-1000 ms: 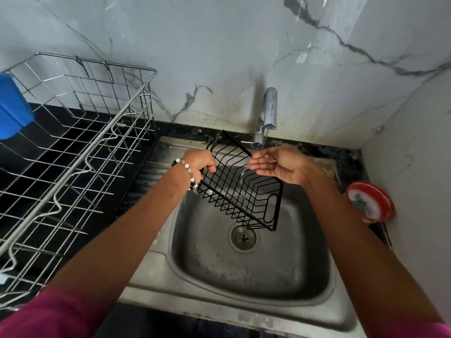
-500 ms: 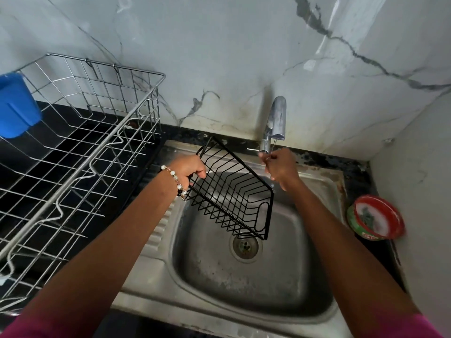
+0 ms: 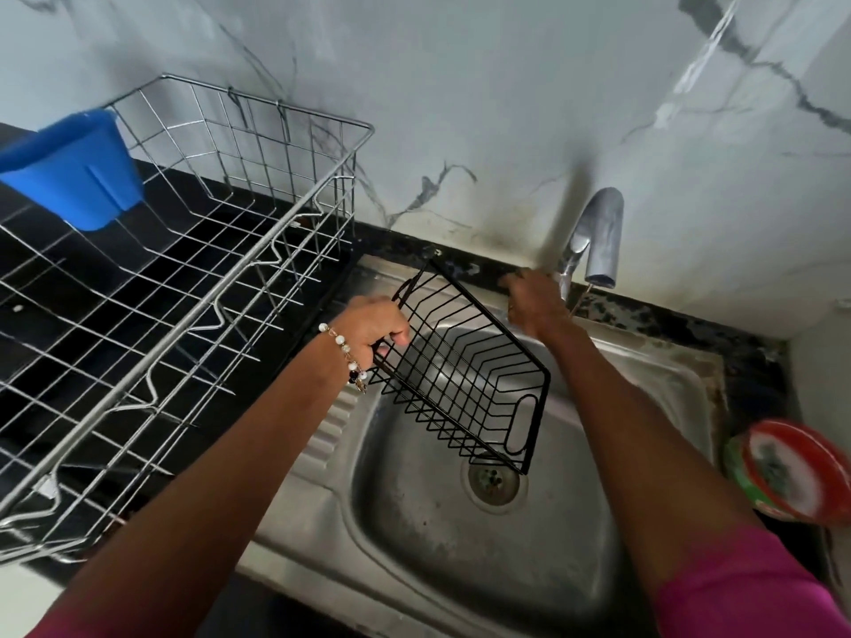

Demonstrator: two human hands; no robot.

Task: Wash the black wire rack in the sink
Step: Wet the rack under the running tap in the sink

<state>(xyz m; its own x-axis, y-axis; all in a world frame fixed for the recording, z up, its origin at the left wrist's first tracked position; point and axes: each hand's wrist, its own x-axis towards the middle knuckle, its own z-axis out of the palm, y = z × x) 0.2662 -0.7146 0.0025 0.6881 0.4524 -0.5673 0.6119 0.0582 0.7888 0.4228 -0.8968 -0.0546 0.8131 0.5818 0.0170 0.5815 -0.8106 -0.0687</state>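
With the rinsing palm withdrawn, the tap lever (image 3: 570,264) is being gripped by the right hand (image 3: 534,301), while the black wire rack (image 3: 465,375) is being pinched at its rim by the left hand (image 3: 373,329) over the sink (image 3: 414,522), suggesting water is being adjusted.

The black wire rack (image 3: 465,384) looks like thin metal rod with a matt black coating, pretty smooth. The sink (image 3: 414,536) is brushed steel, dull, spotted and stained near the drain (image 3: 493,482). The tap (image 3: 598,237) is satin metal, not mirror shiny. The drying basket (image 3: 193,287) is bright chromed wire. The blue cup (image 3: 73,168) is smooth plastic. The wall (image 3: 460,85) is glossy marble-look tile, and the worktop (image 3: 667,315) is speckled dark stone.
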